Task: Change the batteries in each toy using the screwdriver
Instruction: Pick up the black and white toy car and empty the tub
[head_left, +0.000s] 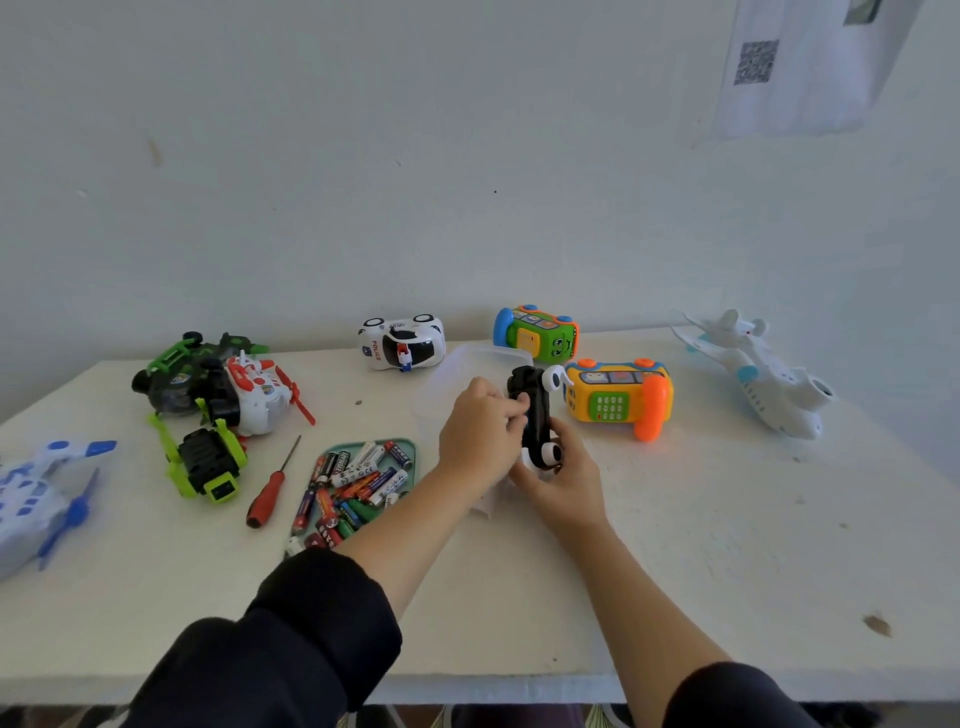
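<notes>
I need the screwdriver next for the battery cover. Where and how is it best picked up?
Probably by the red handle, pinched across its width from above. The screwdriver lies flat on the table, handle end nearest the person, thin shaft pointing away; gaps beside it leave fingers room.

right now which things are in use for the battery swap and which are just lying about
In use:
left hand
right hand
black and white toy car, held by both hands

Lying about:
screwdriver
tray of batteries
police car
orange phone toy
white plane
</notes>
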